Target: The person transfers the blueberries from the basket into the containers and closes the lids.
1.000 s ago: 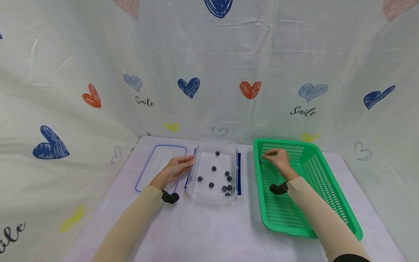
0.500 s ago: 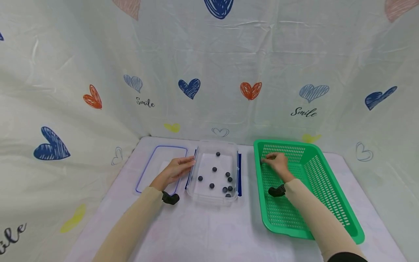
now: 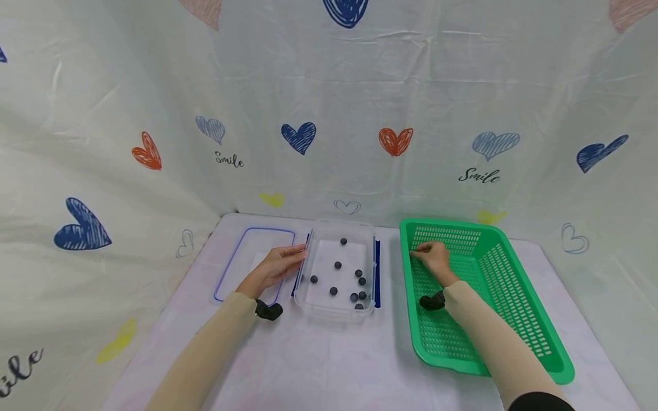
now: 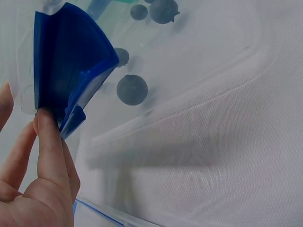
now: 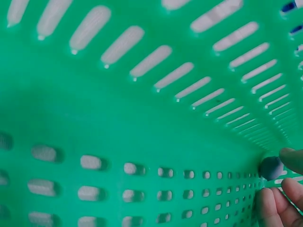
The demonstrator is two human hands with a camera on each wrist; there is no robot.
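Near the basket's far left corner, my right hand (image 3: pixel 434 261) reaches down inside the green basket (image 3: pixel 432 337). A blueberry (image 5: pixel 271 168) sits between its thumb and fingers, close to the slotted wall; in the head view the hand hides it. At the left side of a clear plastic box (image 3: pixel 334 313), my left hand (image 3: pixel 277 266) has its fingers extended, with fingertips touching the folded-out blue latch (image 4: pixel 71 61). Several blueberries (image 3: pixel 337 265) are scattered over the bottom of the box, more of them toward its front right corner.
A clear lid with a blue seal (image 3: pixel 228 273) lies flat left of the box, partly beneath the left hand. Another blue latch (image 3: pixel 377 274) sticks out on the box's right side, facing the basket. A heart-printed sheet (image 3: pixel 349 91) hangs behind the table.
My right hand has moved slightly left and down to the basket's left wall, closing its thumb and fingers on the blueberry there. The left hand has stayed at the box's side.
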